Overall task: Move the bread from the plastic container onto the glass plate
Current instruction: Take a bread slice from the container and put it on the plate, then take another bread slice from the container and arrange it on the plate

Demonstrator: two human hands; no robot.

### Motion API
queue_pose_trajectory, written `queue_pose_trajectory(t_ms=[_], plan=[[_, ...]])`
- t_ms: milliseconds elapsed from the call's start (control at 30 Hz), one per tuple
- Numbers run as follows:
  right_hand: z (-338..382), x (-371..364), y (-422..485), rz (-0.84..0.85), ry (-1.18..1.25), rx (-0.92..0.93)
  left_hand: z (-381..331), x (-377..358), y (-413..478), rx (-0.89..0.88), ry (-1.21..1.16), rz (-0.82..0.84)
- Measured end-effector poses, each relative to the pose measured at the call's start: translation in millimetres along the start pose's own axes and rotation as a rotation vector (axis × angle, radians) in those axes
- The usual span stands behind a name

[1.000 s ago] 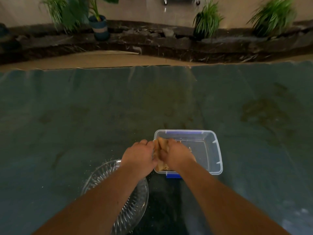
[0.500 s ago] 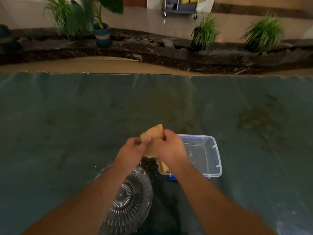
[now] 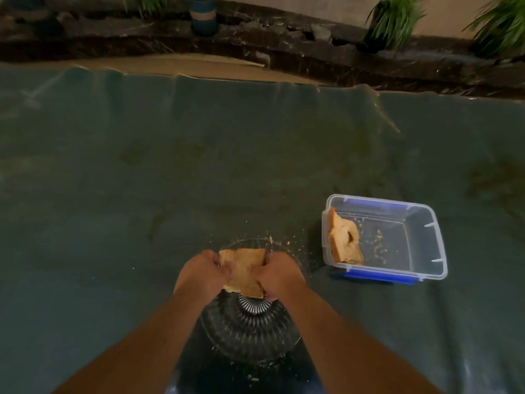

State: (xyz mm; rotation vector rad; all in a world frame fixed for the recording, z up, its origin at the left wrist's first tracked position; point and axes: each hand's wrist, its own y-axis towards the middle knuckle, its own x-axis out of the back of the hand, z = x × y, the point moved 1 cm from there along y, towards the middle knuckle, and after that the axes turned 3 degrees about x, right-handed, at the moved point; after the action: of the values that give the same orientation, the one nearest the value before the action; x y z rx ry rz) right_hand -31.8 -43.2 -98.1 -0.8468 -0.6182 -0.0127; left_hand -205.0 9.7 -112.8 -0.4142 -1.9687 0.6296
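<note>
A slice of bread (image 3: pixel 243 270) is held flat over the far part of the ribbed glass plate (image 3: pixel 250 334). My left hand (image 3: pixel 199 275) grips its left edge and my right hand (image 3: pixel 277 278) grips its right edge. Whether the slice touches the plate is hidden by my hands. To the right stands the clear plastic container (image 3: pixel 426 251) with blue clips. Another slice of bread (image 3: pixel 342 241) leans against its left wall, with crumbs on its floor.
Everything rests on a dark green cloth (image 3: pixel 142 180) with crumbs scattered around the plate. Beyond the cloth's far edge runs a dark stone ledge (image 3: pixel 284 49) with a blue pot (image 3: pixel 203 17) and green plants (image 3: pixel 395 18).
Both hands lifted a slice out of the container and carried it left and down over the plate. One slice is left in the container.
</note>
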Motion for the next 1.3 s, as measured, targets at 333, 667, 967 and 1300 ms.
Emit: queue_pose_trajectory(t_ms=[333, 667, 967, 1300], plan=[[12, 45, -27, -0.38, -0.319, 0.125, -40, 26, -17, -0.215, 0.142, -0.033], [-51, 139, 2, -0.376, -0.418, -0.02, -163, 0, -37, -0.341, 0.118, -0.012], [-95, 186, 15, -0.195, -0.245, 0.091, -233, -42, -45, -0.43, 0.248, -0.085], [-145, 253, 10, -0.339, -0.174, 0.03, -289, -92, -37, -0.615, 0.971, -0.121]])
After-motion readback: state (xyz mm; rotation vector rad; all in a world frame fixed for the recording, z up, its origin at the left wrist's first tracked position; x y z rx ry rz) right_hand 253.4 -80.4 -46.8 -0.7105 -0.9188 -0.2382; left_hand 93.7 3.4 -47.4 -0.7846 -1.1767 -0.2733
